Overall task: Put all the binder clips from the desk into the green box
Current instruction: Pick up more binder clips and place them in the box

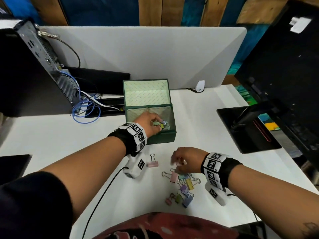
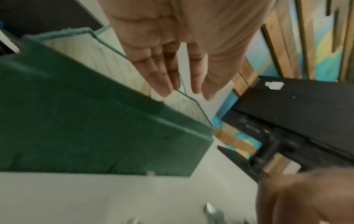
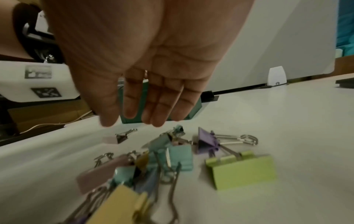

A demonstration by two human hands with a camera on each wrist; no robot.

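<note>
Green box [image 1: 161,138], lid raised, on the white desk [image 1: 198,118]. The left hand [image 1: 147,124] reaches over the box's near rim, above clips lying inside. The right hand [image 1: 185,160] hovers nearer than the box, over a pile of binder clips [image 1: 183,185]. A pink clip [image 1: 152,163] lies apart, left of that pile.

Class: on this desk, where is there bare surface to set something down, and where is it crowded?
Bare white desk lies between the green box and the black monitor base, and left of the box, in front of the blue cable. It is crowded under the right hand, where the binder clips lie heaped.
</note>
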